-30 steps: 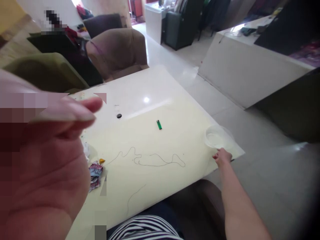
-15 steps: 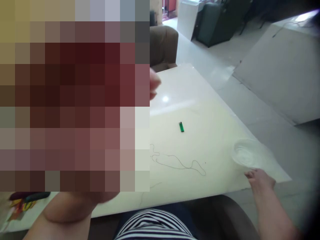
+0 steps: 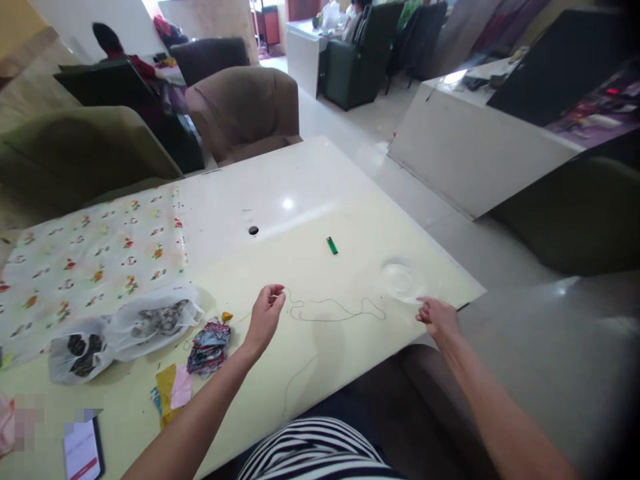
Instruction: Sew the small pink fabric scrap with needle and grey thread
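Observation:
My left hand (image 3: pixel 269 315) is closed in a pinch over the table, at the end of a thin dark thread (image 3: pixel 345 316) that lies in loose curves across the surface. My right hand (image 3: pixel 438 317) is also pinched, by the near rim of a clear round plastic dish (image 3: pixel 401 283); whatever sits between those fingers is too small to make out. A green lighter (image 3: pixel 332 245) lies beyond the thread. Left of my left hand are a stack of patterned cloth pieces (image 3: pixel 210 347) and some yellow and pink scraps (image 3: pixel 174 390).
White plastic bags (image 3: pixel 150 320) with dark and grey contents rest on the left, near a flowered sheet (image 3: pixel 100 260). A phone (image 3: pixel 83 450) lies at the lower left. Armchairs (image 3: pixel 245 110) stand past the table (image 3: pixel 310 167); a seated person (image 3: pixel 113 50) is behind them.
My left hand, raised close to the camera earlier, is now low over the table by the thread. The view has turned left. My right hand stays by the dish.

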`<state>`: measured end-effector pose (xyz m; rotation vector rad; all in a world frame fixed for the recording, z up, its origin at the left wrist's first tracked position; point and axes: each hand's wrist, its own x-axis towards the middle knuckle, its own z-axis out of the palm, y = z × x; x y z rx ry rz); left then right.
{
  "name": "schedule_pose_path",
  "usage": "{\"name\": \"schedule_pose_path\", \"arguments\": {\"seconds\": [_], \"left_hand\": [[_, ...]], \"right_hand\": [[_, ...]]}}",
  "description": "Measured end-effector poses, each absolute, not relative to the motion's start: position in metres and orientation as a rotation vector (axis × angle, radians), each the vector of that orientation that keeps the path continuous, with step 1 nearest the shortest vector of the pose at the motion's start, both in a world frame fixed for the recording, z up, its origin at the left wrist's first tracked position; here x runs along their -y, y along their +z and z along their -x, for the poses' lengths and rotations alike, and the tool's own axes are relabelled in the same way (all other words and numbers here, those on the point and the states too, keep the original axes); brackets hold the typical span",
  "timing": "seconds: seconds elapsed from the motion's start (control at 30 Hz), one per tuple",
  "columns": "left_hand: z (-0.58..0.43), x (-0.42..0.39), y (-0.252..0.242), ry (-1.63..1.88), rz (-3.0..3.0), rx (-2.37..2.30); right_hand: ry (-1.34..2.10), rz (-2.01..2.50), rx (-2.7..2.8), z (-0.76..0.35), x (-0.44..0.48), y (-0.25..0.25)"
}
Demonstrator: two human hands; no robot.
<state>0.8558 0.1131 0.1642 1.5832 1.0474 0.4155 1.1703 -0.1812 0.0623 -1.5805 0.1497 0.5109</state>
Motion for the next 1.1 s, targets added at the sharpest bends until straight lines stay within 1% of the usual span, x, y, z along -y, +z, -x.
{"name": "schedule_pose_path", "arguments": {"seconds": [0.1, 0.17, 0.37, 0.5, 0.6, 0.7, 0.8, 0.9, 1.03, 1.1], "left_hand": [[-0.843, -0.106, 0.143, 0.298, -1.546, -1.051], [-0.836, -0.101, 0.138, 0.250, -1.474, -1.017], [-0.799, -0.096, 0.155, 0.100, -1.086, -0.711], [-0.745, -0.102, 0.170, 0.202, -0.889, -0.561], [-0.697, -0.106, 0.174, 0.338, -0.808, -0.643], [-0.653, -0.108, 0.178, 0.476, -0.802, -0.833], [-0.615, -0.108, 0.182, 0.586, -0.777, -0.960], [-0.580, -0.105, 0.182, 0.692, -0.643, -0.978], [-0.537, -0.101, 0.170, 0.808, -0.576, -1.029], [-0.517, -0.102, 0.162, 0.847, -0.581, -1.072]], "right_hand": [[0.593, 1.558, -0.149, -1.131, 0.163, 0.088], [0.657, 1.544, -0.127, -1.102, 0.147, 0.108], [0.918, 1.543, -0.011, -1.001, 0.090, 0.169], [1.099, 1.607, 0.062, -0.930, 0.049, 0.197], [1.202, 1.666, 0.100, -0.882, 0.021, 0.206], [1.313, 1.747, 0.204, -0.841, 0.001, 0.210], [1.467, 1.797, 0.416, -0.816, -0.005, 0.203], [1.484, 1.865, 0.648, -0.811, 0.002, 0.174], [1.405, 2.053, 0.895, -0.819, 0.025, 0.096], [1.270, 2.099, 1.001, -0.820, 0.041, 0.049]]}}
